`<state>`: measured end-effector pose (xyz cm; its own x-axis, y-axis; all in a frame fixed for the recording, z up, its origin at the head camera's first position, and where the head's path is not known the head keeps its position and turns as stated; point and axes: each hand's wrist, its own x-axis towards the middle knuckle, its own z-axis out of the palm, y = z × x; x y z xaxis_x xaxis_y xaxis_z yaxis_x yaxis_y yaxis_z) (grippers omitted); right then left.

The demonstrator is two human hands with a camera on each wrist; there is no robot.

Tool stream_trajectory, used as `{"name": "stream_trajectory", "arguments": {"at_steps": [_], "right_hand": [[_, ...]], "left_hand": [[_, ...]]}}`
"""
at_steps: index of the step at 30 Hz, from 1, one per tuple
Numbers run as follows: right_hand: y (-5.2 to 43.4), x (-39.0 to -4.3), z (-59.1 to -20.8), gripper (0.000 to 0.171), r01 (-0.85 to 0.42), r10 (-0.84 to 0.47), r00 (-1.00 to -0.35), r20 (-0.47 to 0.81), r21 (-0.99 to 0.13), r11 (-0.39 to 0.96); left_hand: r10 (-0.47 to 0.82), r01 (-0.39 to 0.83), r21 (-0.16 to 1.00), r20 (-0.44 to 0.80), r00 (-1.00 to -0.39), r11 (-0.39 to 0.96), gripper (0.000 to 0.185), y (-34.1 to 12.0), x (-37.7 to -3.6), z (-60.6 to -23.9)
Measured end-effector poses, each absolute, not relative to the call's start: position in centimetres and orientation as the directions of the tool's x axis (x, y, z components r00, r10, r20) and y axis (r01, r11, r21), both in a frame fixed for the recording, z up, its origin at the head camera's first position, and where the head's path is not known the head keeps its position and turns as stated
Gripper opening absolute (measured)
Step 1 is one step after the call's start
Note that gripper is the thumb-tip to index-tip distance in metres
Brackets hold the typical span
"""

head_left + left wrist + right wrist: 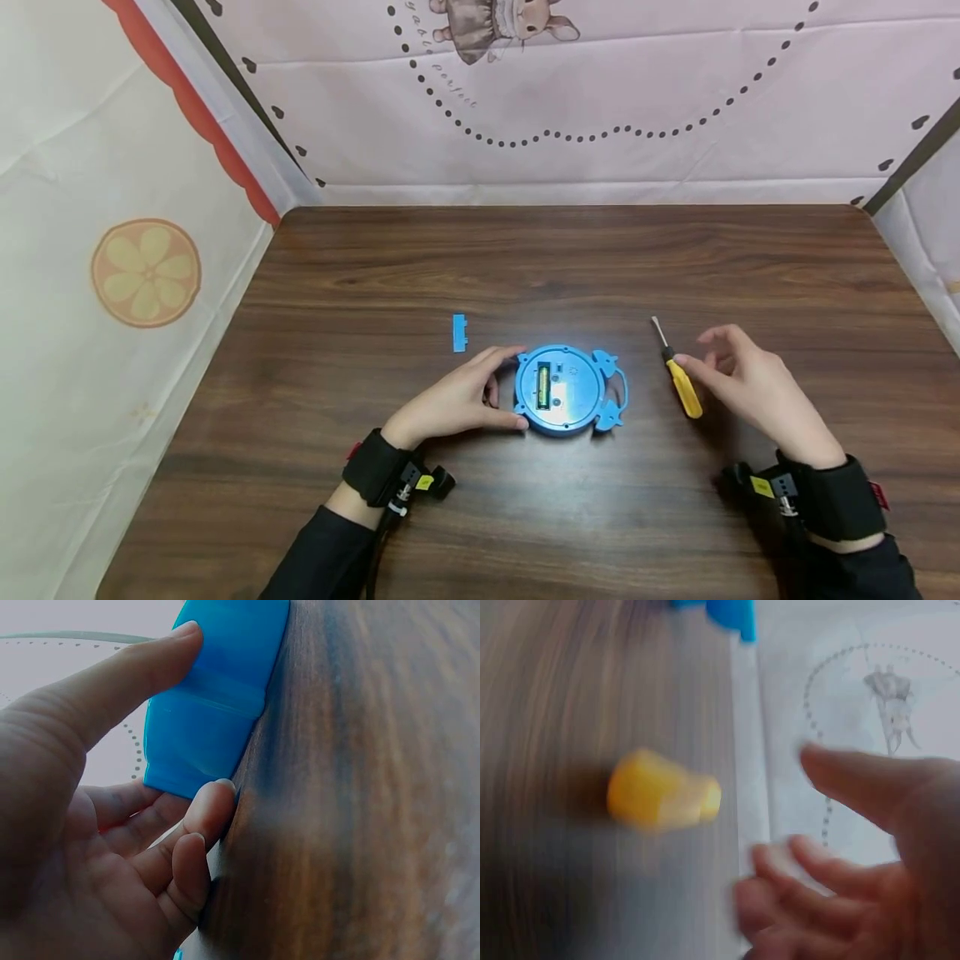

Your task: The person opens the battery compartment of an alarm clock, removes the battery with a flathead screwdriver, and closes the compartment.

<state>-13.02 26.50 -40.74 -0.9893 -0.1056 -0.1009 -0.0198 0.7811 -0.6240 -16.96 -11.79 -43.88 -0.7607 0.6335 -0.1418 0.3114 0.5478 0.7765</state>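
Observation:
A round blue alarm clock (566, 390) lies face down on the wooden table (570, 258), its battery bay uncovered with a battery (543, 386) inside. My left hand (512, 387) grips the clock's left edge; in the left wrist view the thumb and curled fingers (214, 806) pinch the blue casing (214, 697). A yellow-handled screwdriver (681, 385) lies on the table right of the clock. My right hand (693, 348) hovers just beside its handle with loose fingers. The blurred right wrist view shows the handle (660, 799) apart from the hand (784, 810).
A small blue battery cover (460, 332) lies on the table left of and behind the clock. Fabric walls enclose the table on the left, back and right. Bare wood stretches behind the clock.

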Motion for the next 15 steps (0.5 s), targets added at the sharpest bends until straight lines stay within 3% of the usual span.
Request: {"name": "stream_trajectory", "arguments": {"at_steps": [6, 15], "right_hand": [[26.9, -13.5, -41.4, 0.071, 0.016, -0.146, -0.951, -0.273, -0.515, 0.857], [25.8, -13.3, -42.2, 0.067, -0.001, -0.14, -0.96, -0.243, -0.498, 0.867]], "left_hand": [[0.632, 0.315, 0.775, -0.138, -0.763, 0.549, 0.095, -11.8, -16.9, -44.2], [0.631, 0.296, 0.781, -0.156, -0.76, 0.55, 0.093, -11.9, -16.9, -44.2]]}}
